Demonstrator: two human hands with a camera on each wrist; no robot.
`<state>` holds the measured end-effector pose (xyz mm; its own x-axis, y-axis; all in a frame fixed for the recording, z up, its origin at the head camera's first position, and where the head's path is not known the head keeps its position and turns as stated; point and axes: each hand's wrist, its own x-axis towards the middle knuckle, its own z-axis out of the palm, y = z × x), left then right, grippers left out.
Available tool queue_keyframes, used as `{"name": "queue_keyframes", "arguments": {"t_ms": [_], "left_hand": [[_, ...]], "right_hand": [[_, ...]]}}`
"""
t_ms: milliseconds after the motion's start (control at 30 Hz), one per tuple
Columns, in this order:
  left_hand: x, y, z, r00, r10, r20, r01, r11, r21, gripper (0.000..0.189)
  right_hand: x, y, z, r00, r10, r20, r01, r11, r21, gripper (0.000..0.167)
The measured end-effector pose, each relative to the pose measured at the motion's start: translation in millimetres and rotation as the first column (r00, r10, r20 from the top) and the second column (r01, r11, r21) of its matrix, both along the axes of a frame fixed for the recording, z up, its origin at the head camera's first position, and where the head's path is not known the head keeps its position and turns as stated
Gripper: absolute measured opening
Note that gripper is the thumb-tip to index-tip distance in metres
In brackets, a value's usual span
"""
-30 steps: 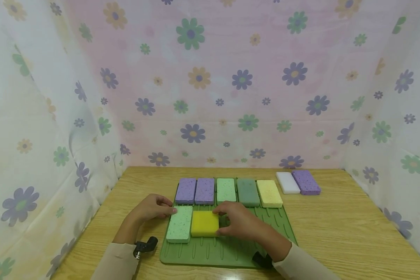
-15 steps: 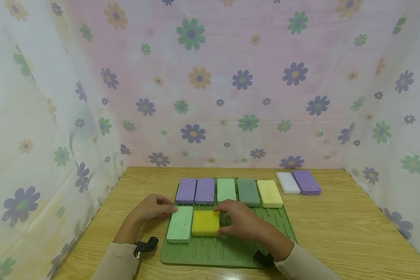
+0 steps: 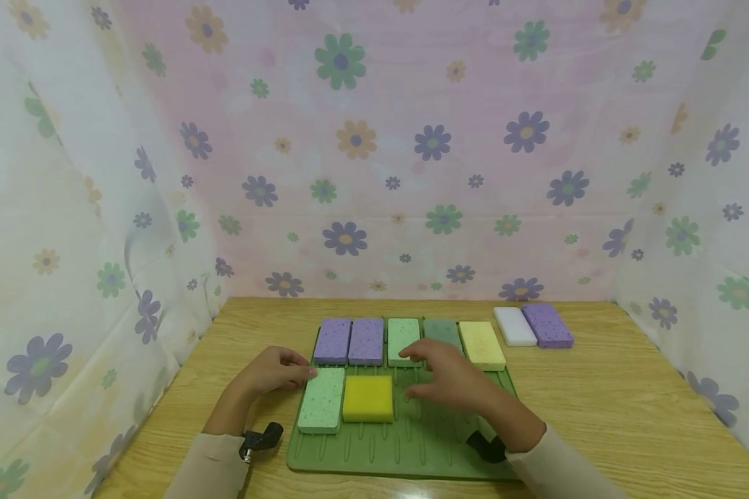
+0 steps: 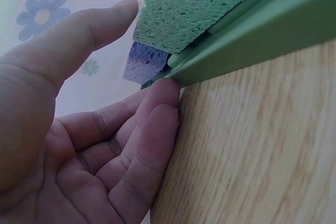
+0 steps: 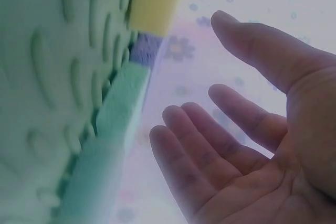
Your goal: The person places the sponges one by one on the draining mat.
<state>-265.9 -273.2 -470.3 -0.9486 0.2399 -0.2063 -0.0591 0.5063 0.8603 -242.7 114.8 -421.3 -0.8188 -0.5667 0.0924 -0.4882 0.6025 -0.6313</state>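
Note:
A yellow sponge lies flat on the green ridged mat, right of a speckled light green sponge. My left hand rests at the mat's left edge; its thumb tip is right at the light green sponge's upper left corner. In the left wrist view, the loosely bent fingers lie against the mat's edge and the wooden table. My right hand hovers over the mat, right of the yellow sponge, fingers spread and holding nothing. The right wrist view shows that yellow sponge apart from the fingertips.
Along the mat's back edge stand two purple sponges, a light green one, a dark green one partly behind my right hand, and a pale yellow one. Beyond the mat, a white block lies beside another purple sponge.
My right hand has let go of the yellow sponge and moved up and to the right, away from it. The left hand and the sponges have stayed in place.

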Motion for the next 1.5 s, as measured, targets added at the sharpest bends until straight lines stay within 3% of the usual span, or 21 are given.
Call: {"name": "queue_keyframes", "arguments": {"t_ms": [467, 733, 933, 1100, 1367, 1500], "left_hand": [[-1.3, 0.3, 0.0, 1.000, 0.005, -0.002, -0.005, 1.000, 0.002, 0.045], [-2.6, -1.0, -2.1, 1.000, 0.001, -0.003, -0.001, 1.000, 0.004, 0.045], [-2.1, -0.9, -1.4, 1.000, 0.004, 0.000, -0.004, 1.000, 0.005, 0.045], [-1.9, -1.1, -1.5, 1.000, 0.013, 0.000, -0.013, 1.000, -0.004, 0.046], [-2.3, -1.1, -3.1, 1.000, 0.012, -0.004, -0.012, 1.000, -0.002, 0.044], [-2.0, -1.1, -3.0, 1.000, 0.009, -0.005, -0.009, 1.000, 0.005, 0.045]], "right_hand": [[-20.4, 40.5, 10.3, 0.989, -0.129, -0.070, 0.123, 0.989, -0.076, 0.059], [-36.6, 68.7, 5.9, 0.973, -0.200, -0.114, 0.185, 0.975, -0.126, 0.055], [-49.1, 89.3, 1.4, 0.957, -0.278, -0.087, 0.264, 0.954, -0.141, 0.056], [-57.3, 106.0, -0.4, 0.932, -0.357, -0.057, 0.346, 0.927, -0.145, 0.063], [-64.4, 134.8, -1.3, 0.881, -0.455, -0.128, 0.434, 0.886, -0.164, 0.063], [-65.7, 148.3, -2.5, 0.855, -0.506, -0.116, 0.485, 0.858, -0.171, 0.064]]}}
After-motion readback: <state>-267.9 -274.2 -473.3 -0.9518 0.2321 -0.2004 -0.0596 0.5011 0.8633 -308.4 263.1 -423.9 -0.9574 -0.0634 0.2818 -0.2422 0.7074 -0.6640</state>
